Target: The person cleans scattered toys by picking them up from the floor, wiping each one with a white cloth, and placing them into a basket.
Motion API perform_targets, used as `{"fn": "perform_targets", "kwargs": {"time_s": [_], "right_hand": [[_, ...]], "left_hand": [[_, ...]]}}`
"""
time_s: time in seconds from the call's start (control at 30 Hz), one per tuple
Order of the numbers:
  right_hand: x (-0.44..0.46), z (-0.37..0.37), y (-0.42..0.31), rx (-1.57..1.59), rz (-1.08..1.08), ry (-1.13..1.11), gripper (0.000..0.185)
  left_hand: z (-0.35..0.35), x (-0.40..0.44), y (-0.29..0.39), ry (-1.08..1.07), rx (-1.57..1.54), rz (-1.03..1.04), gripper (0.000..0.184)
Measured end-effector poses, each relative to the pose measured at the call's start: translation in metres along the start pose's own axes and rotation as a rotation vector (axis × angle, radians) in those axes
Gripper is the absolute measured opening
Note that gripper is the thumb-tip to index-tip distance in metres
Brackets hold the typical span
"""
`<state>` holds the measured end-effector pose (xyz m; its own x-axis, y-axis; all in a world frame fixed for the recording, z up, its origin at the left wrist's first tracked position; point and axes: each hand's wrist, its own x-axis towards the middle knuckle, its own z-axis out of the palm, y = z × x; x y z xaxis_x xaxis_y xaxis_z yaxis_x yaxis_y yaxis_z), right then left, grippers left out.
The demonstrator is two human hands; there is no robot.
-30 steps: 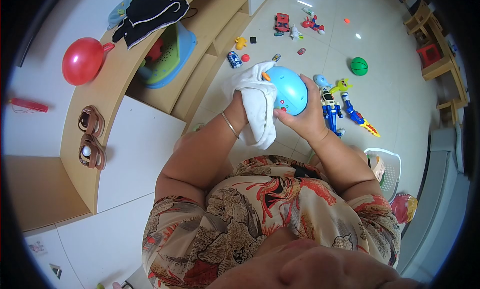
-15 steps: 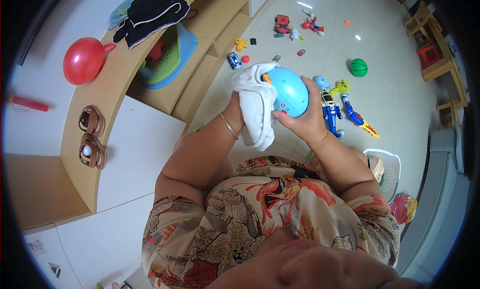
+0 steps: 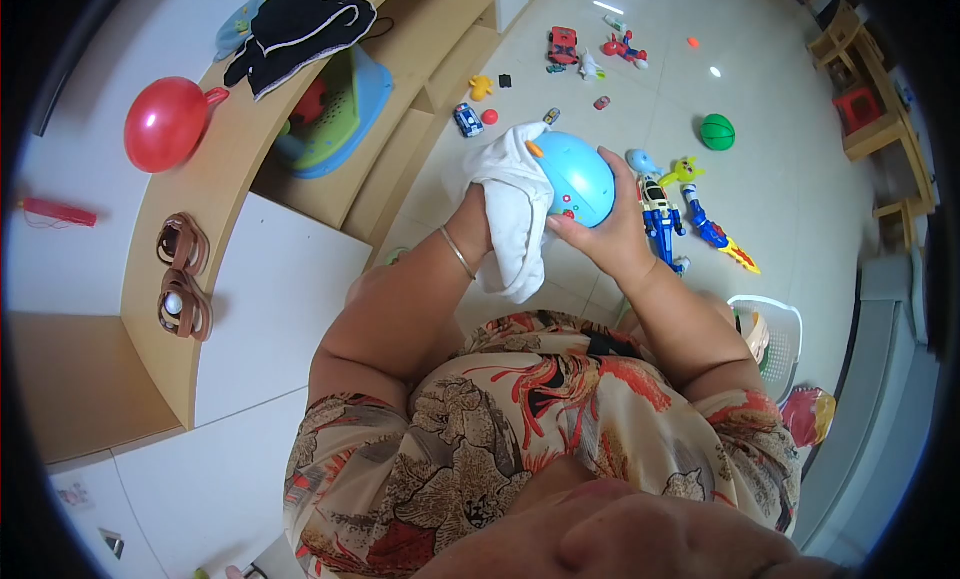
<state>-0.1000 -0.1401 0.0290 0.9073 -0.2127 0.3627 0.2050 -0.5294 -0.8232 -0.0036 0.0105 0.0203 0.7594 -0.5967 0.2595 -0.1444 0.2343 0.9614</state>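
My right hand [image 3: 615, 229] grips a shiny light-blue rounded toy [image 3: 580, 179], thumb on its near side and fingers round its right side. The toy has an orange piece and small red printed marks. A white cloth [image 3: 515, 214] covers my left hand [image 3: 474, 222], which presses it against the toy's left side. The fingers of that hand are hidden under the cloth; its wrist and a bracelet show. Both hands are in front of my chest, above the floor.
Toys lie on the tiled floor: a green ball [image 3: 717, 132], robot figure [image 3: 661, 219], toy sword [image 3: 722, 231] and red car [image 3: 563, 46]. On the left shelf are a red balloon [image 3: 168, 124], sandals [image 3: 182, 277] and dark clothing [image 3: 300, 34]. A white basket [image 3: 785, 344] stands at right.
The blue toy has turned and tilted slightly in my hands, its orange piece now a little higher. The cloth has shifted slightly along its left side.
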Motion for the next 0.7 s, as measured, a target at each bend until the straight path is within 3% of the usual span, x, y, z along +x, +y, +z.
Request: {"fn": "perform_targets", "kwargs": {"time_s": [0.13, 0.3, 0.4, 0.47, 0.6, 0.7], "right_hand": [[0.002, -0.001, 0.003, -0.11, 0.0, -0.077, 0.095], [0.0, -0.002, 0.002, -0.161, -0.072, -0.09, 0.095], [0.0, 0.0, 0.004, -0.152, -0.118, -0.061, 0.093], [-0.001, 0.003, 0.006, -0.2, -0.192, -0.004, 0.091], [-0.001, 0.004, 0.002, -0.22, -0.21, 0.01, 0.09], [-0.002, 0.006, 0.004, -0.23, -0.216, 0.029, 0.09]], "left_hand": [[-0.001, 0.002, -0.01, -0.06, 0.596, 0.039, 0.066], [0.015, -0.005, 0.0, 0.025, 0.999, 0.12, 0.068], [0.017, -0.007, 0.005, -0.227, 1.246, 0.132, 0.066], [0.013, -0.008, -0.016, -0.23, 1.052, 0.116, 0.067], [0.015, -0.005, -0.005, -0.428, 1.089, -0.008, 0.056], [0.023, -0.01, 0.008, -0.054, 0.859, 0.12, 0.064]]}}
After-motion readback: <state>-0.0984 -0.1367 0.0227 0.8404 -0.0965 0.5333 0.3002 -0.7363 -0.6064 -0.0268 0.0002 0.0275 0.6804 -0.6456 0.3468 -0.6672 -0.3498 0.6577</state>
